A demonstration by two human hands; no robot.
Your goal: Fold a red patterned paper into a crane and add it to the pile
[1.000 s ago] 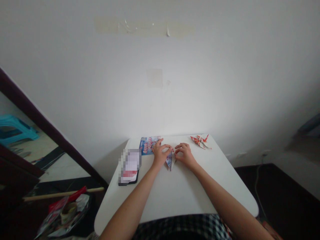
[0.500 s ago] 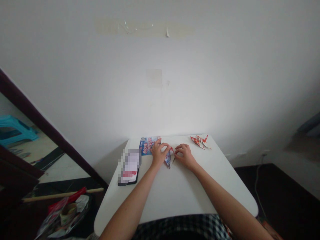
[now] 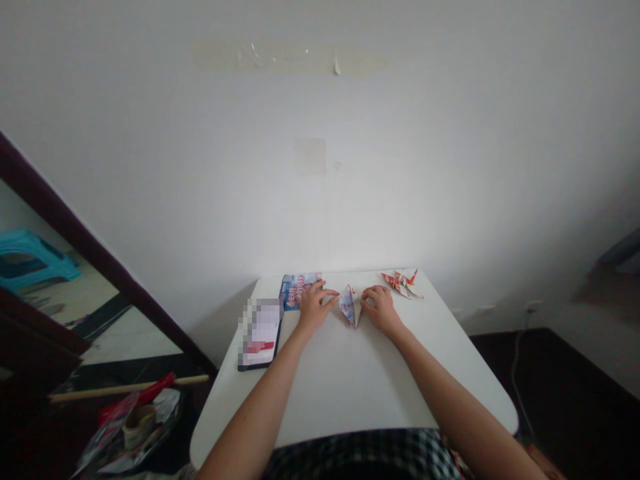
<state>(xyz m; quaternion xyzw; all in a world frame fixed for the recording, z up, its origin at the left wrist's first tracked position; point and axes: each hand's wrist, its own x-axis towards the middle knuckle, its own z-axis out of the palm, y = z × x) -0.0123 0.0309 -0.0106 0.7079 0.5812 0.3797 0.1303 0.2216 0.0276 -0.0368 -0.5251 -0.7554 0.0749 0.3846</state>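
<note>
A small piece of folded paper (image 3: 347,306), printed blue, white and red with a pale inner side, stands between my two hands over the white table. My left hand (image 3: 314,308) is just left of it, with thumb and forefinger a little apart near its edge and the other fingers over the printed sheet. My right hand (image 3: 381,311) has its fingers curled, the tips at the paper's right side. The exact contact there is too small to see clearly.
A blue printed sheet (image 3: 291,293) lies at the table's back left, a blurred-out phone (image 3: 263,340) in front of it. A red-and-white folded paper figure (image 3: 401,283) sits at the back right. The white table (image 3: 345,400) meets the wall (image 3: 425,167).
The folded paper has moved right and turned a little, along with my right hand. My left hand's fingers have come away from its left side.
</note>
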